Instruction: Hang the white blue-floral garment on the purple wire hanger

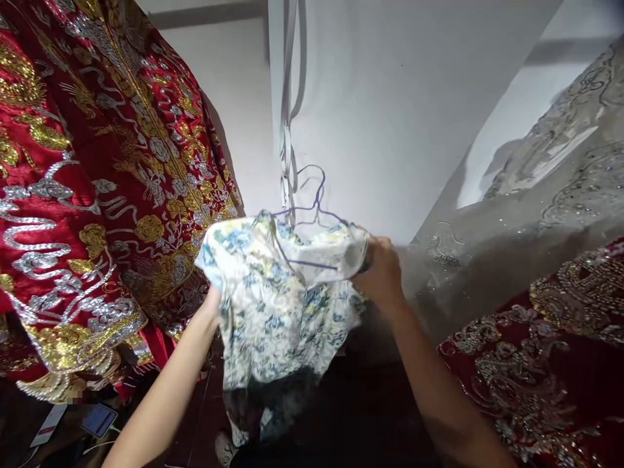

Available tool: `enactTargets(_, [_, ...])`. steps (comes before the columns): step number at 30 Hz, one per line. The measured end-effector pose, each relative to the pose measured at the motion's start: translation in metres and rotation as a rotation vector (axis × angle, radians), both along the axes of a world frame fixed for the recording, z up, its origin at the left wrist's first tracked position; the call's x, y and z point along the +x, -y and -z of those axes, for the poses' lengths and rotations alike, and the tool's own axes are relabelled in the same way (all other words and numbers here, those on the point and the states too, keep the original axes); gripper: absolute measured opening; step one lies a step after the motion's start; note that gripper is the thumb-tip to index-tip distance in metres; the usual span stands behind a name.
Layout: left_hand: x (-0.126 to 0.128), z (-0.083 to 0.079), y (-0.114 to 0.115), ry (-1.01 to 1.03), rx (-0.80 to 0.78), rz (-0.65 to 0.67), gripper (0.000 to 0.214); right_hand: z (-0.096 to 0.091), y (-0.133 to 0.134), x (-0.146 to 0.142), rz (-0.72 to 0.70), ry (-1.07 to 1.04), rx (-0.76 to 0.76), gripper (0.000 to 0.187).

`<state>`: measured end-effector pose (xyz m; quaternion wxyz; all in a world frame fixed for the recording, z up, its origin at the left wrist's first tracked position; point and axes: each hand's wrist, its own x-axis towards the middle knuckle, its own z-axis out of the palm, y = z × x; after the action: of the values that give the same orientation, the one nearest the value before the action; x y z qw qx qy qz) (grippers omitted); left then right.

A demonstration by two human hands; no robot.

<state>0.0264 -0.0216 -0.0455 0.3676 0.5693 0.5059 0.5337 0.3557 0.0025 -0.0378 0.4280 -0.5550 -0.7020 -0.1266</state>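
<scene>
- Right hand (383, 268), raised, clamps the white, blue-floral fabric blouse (266, 315) at its shoulder!
- Left hand (213, 301) reaches up, fingers hidden by it; grip, can't tell!

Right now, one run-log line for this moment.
left hand: at floral garment, partly hidden | right hand: gripping its shoulder | purple hanger: partly inside neckline | red embroidered garment: left side

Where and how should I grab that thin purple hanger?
Probably pinch the thin purple hanger at its neck, from above: that narrow part sticks up clear of the white, blue-flowered cloth top, while both shoulder ends are hidden by fabric.
</scene>
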Motion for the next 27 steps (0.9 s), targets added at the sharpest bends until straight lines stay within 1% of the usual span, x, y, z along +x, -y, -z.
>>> enactTargets(2, [-0.015, 0.023, 0.005, 0.193, -0.075, -0.016, 0.079, -0.023, -0.009, -0.009, 0.064, 0.017, 0.006, 0.086])
enactTargets(3, [-0.019, 0.034, 0.008, 0.263, -0.113, -0.045, 0.078, -0.033, -0.012, -0.017, 0.070, 0.028, 0.017, 0.087])
enactTargets(5, [-0.023, 0.054, 0.012, 0.355, -0.178, -0.085, 0.064, -0.046, -0.014, -0.035, 0.055, 0.055, 0.031, 0.088])
enactTargets(6, [-0.024, 0.064, 0.013, 0.372, -0.193, -0.094, 0.056, -0.049, -0.013, -0.043, 0.040, 0.072, 0.022, 0.089])
enactTargets(8, [-0.024, 0.081, 0.016, 0.378, -0.191, -0.106, 0.047, -0.043, -0.006, -0.054, 0.005, 0.097, -0.017, 0.092])
enactTargets(10, [-0.024, 0.097, 0.019, 0.436, -0.219, -0.142, 0.046, -0.028, 0.004, -0.058, -0.026, 0.099, -0.059, 0.094])
enactTargets(12, [-0.026, 0.112, 0.024, 0.505, -0.317, -0.200, 0.048, -0.008, 0.015, -0.057, -0.047, 0.072, -0.096, 0.095])
enactTargets(14, [-0.028, 0.123, 0.029, 0.536, -0.419, -0.245, 0.051, 0.008, 0.023, -0.055, -0.032, 0.017, -0.111, 0.092])
enactTargets(15, [-0.029, 0.127, 0.032, 0.538, -0.457, -0.270, 0.052, 0.014, 0.026, -0.055, -0.020, -0.012, -0.107, 0.089])
enactTargets(17, [-0.031, 0.131, 0.038, 0.529, -0.506, -0.315, 0.057, 0.018, 0.032, -0.058, -0.015, -0.064, -0.073, 0.082])
enactTargets(19, [-0.031, 0.131, 0.042, 0.507, -0.564, -0.362, 0.061, 0.019, 0.038, -0.064, -0.054, -0.140, -0.005, 0.073])
enactTargets(20, [-0.031, 0.131, 0.045, 0.494, -0.593, -0.377, 0.064, 0.021, 0.041, -0.069, -0.085, -0.212, 0.038, 0.065])
enactTargets(21, [-0.029, 0.130, 0.047, 0.488, -0.617, -0.383, 0.065, 0.025, 0.045, -0.075, -0.118, -0.313, 0.075, 0.053])
enactTargets(22, [-0.026, 0.128, 0.050, 0.494, -0.634, -0.377, 0.065, 0.031, 0.049, -0.082, -0.150, -0.433, 0.081, 0.038])
enactTargets(23, [-0.023, 0.126, 0.053, 0.516, -0.638, -0.354, 0.064, 0.041, 0.053, -0.090, -0.190, -0.549, 0.029, 0.025])
enactTargets(24, [-0.018, 0.124, 0.057, 0.552, -0.634, -0.310, 0.062, 0.052, 0.057, -0.099, -0.244, -0.656, -0.072, 0.022])
enactTargets(25, [-0.013, 0.121, 0.060, 0.598, -0.624, -0.253, 0.060, 0.065, 0.059, -0.109, -0.315, -0.726, -0.245, 0.029])
enactTargets(26, [-0.007, 0.118, 0.064, 0.645, -0.614, -0.189, 0.057, 0.077, 0.061, -0.118, -0.407, -0.753, -0.453, 0.036])
enactTargets(27, [-0.001, 0.116, 0.068, 0.687, -0.605, -0.129, 0.054, 0.089, 0.062, -0.128, -0.501, -0.778, -0.610, 0.040])
